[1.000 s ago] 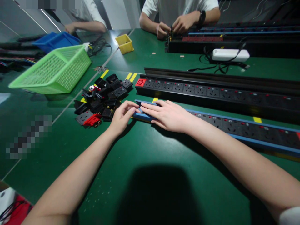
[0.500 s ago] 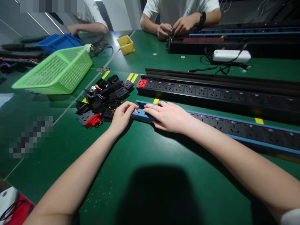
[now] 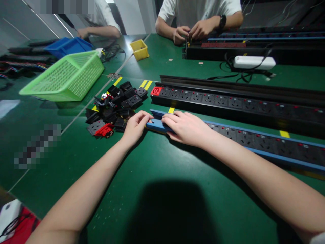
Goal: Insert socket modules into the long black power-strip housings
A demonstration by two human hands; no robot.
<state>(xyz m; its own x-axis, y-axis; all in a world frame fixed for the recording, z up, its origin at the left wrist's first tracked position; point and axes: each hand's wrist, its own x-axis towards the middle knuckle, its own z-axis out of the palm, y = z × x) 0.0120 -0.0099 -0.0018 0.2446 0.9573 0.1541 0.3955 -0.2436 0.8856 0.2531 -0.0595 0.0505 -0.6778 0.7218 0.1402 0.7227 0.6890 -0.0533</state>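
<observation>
A long blue power strip lies across the green table, with a row of black sockets set in its channel. My left hand pinches the strip's left end between thumb and fingers. Just to the right, my right hand lies over the strip with its fingers curled across the channel. What is under those fingers is hidden. Beside my left hand sits a heap of loose black socket modules, with a red one at the near side.
Behind the blue strip lies a black power strip with a red socket at its left end. A green basket, a blue bin and a yellow box stand farther back. Two co-workers sit across the table; one handles another strip.
My right hand has slid a little rightward along the blue strip and its fingers have curled more. More of the channel's left end now shows. My left hand stays at the end.
</observation>
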